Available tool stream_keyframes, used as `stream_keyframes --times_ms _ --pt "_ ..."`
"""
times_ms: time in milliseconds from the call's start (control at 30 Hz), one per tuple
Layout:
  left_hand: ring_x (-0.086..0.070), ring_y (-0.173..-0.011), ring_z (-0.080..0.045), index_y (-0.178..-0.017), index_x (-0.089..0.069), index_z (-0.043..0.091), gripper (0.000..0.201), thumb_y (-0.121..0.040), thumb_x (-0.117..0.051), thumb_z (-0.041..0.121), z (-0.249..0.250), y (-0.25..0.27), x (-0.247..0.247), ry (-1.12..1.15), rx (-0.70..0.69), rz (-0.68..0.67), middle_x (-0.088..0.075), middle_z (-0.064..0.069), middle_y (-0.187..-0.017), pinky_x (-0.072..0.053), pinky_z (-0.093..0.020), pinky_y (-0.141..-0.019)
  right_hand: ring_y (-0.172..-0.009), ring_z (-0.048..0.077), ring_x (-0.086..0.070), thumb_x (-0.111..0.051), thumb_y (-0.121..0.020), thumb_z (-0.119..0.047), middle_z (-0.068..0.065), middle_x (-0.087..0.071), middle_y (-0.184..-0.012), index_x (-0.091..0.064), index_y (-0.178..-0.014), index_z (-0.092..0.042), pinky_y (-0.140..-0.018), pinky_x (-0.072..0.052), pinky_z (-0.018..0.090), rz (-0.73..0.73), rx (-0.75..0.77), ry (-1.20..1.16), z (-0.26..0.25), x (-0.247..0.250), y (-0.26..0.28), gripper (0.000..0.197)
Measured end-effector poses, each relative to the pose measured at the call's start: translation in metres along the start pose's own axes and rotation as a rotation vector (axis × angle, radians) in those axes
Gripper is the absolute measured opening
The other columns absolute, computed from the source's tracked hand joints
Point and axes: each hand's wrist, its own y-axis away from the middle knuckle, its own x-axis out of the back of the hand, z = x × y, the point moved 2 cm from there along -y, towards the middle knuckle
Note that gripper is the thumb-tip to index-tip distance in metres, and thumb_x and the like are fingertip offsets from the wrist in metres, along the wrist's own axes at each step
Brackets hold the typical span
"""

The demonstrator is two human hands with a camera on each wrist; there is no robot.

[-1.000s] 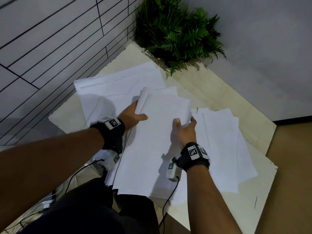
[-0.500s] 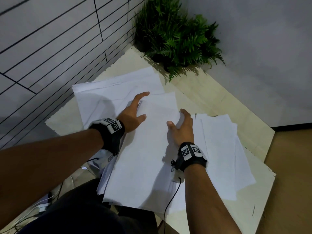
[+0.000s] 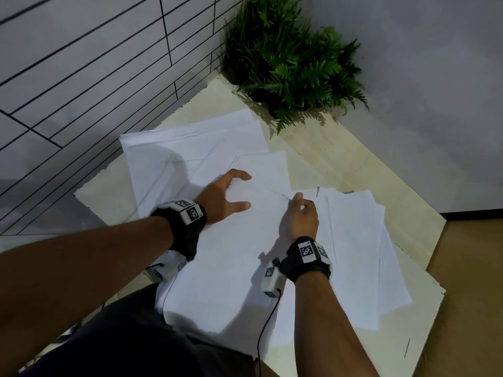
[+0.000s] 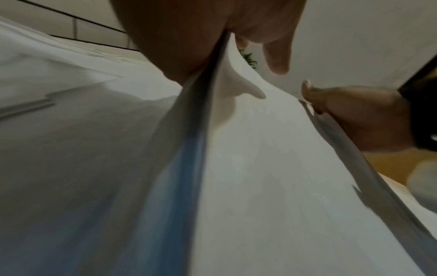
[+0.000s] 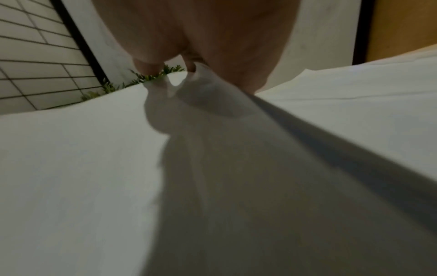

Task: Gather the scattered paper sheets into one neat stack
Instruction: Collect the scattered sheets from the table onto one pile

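Note:
A thick stack of white paper sheets (image 3: 231, 268) lies in the middle of the pale table (image 3: 340, 164) and overhangs its near edge. My left hand (image 3: 243, 190) grips the stack's far left corner, fingers curled over the edge and thumb (image 4: 276, 59) on top. At the far right corner, my right hand (image 3: 303, 204) pinches the stack, thumb above and fingers curled below the edge. More loose sheets (image 3: 177, 164) are spread at the back left, and another pile of sheets (image 3: 359, 240) lies to the right. In the right wrist view the fingertips (image 5: 151, 71) touch the paper (image 5: 94, 149).
A green fern plant (image 3: 294, 58) stands in the far corner of the table. A tiled wall (image 3: 81, 77) runs along the left side and a plain grey wall (image 3: 422, 91) along the back right. Brown floor (image 3: 476, 295) shows beyond the right table edge.
One second ago both hands held the stack raised. They laid it flat and opened alongside it. Now their fingers curl onto its far corners again.

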Motion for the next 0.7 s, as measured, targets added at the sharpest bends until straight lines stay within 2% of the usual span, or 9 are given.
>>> stream_keyframes --times_ms 67,100,133,233,333,433,533,633,700 --pt "-0.049 -0.108 -0.010 -0.094 -0.047 0.039 0.038 -0.078 -0.070 0.013 0.003 -0.003 0.000 0.012 -0.029 0.059 -0.055 0.010 -0.112 -0.025 0.005 -0.089 -0.078 0.018 -0.048 -0.033 -0.096 -0.052 -0.009 -0.047 -0.076 -0.053 -0.106 -0.017 -0.065 -0.034 0.028 0.012 0.009 -0.022 -0.006 0.005 -0.003 0.042" --pt "-0.050 -0.105 -0.010 -0.090 -0.048 0.036 0.034 -0.079 -0.069 0.011 0.003 -0.005 0.003 0.029 -0.025 0.092 -0.056 0.012 -0.107 -0.026 0.006 -0.087 -0.078 0.018 -0.049 -0.032 -0.097 -0.050 -0.006 -0.049 -0.079 -0.054 -0.107 -0.016 -0.063 -0.033 0.028 0.020 0.014 -0.045 -0.006 0.007 -0.004 0.042" --pt "-0.052 -0.102 -0.009 -0.088 -0.050 0.033 0.030 -0.079 -0.068 0.012 0.004 -0.007 0.006 0.049 -0.009 0.122 -0.056 0.014 -0.103 -0.029 0.003 -0.086 -0.082 0.019 -0.051 -0.032 -0.098 -0.048 -0.003 -0.052 -0.084 -0.054 -0.110 -0.014 -0.064 -0.034 0.027 0.023 0.012 -0.063 -0.006 0.010 -0.003 0.042" --pt "-0.054 -0.104 -0.012 -0.090 -0.054 0.027 0.017 -0.080 -0.066 0.020 0.001 -0.013 0.014 0.150 0.086 0.219 -0.060 0.011 -0.104 -0.035 -0.019 -0.091 -0.109 0.020 -0.051 -0.034 -0.099 -0.045 0.002 -0.053 -0.111 -0.049 -0.125 -0.012 -0.085 -0.035 0.027 -0.045 -0.028 -0.107 0.005 0.011 0.002 0.045" --pt "-0.053 -0.114 -0.016 -0.103 -0.054 0.036 0.030 -0.078 -0.069 0.027 0.002 -0.014 0.010 0.260 0.152 0.240 -0.056 0.005 -0.123 -0.039 -0.030 -0.100 -0.127 0.026 -0.047 -0.034 -0.099 -0.047 0.009 -0.053 -0.135 -0.045 -0.137 -0.013 -0.098 -0.035 0.030 -0.101 -0.010 -0.032 0.017 -0.001 0.007 0.053" --pt "-0.052 -0.117 -0.017 -0.113 -0.051 0.037 0.045 -0.075 -0.074 0.030 0.000 -0.013 0.007 0.297 0.236 0.225 -0.054 0.004 -0.126 -0.040 -0.030 -0.099 -0.115 0.029 -0.057 -0.035 -0.097 -0.052 0.012 -0.063 -0.122 -0.060 -0.123 -0.010 -0.095 -0.041 0.032 -0.039 -0.003 -0.078 0.024 -0.007 0.004 0.056" --pt "-0.057 -0.100 -0.018 -0.114 -0.057 0.015 0.040 -0.080 -0.070 0.031 -0.006 -0.006 0.011 0.071 0.314 0.089 -0.062 0.000 -0.108 -0.038 -0.026 -0.084 -0.102 0.023 -0.057 -0.032 -0.092 -0.062 0.004 -0.064 -0.105 -0.062 -0.105 -0.011 -0.097 -0.043 0.035 -0.039 -0.007 -0.089 0.024 -0.010 0.001 0.061" --pt "-0.059 -0.098 -0.025 -0.105 -0.062 0.009 0.030 -0.084 -0.065 0.030 -0.015 0.005 0.023 -0.084 0.343 0.059 -0.062 -0.005 -0.099 -0.036 -0.025 -0.080 -0.106 0.017 -0.054 -0.031 -0.098 -0.051 0.001 -0.061 -0.105 -0.063 -0.112 -0.006 -0.097 -0.038 0.029 -0.030 -0.026 -0.091 0.017 -0.010 -0.002 0.057" --pt "-0.059 -0.105 -0.029 -0.108 -0.061 0.009 0.032 -0.084 -0.065 0.030 -0.020 0.010 0.033 -0.152 0.352 0.127 -0.064 -0.012 -0.106 -0.036 -0.024 -0.083 -0.108 0.024 -0.057 -0.038 -0.098 -0.043 0.005 -0.060 -0.105 -0.064 -0.109 -0.006 -0.091 -0.041 0.031 0.055 -0.038 0.020 0.018 -0.010 -0.003 0.047"
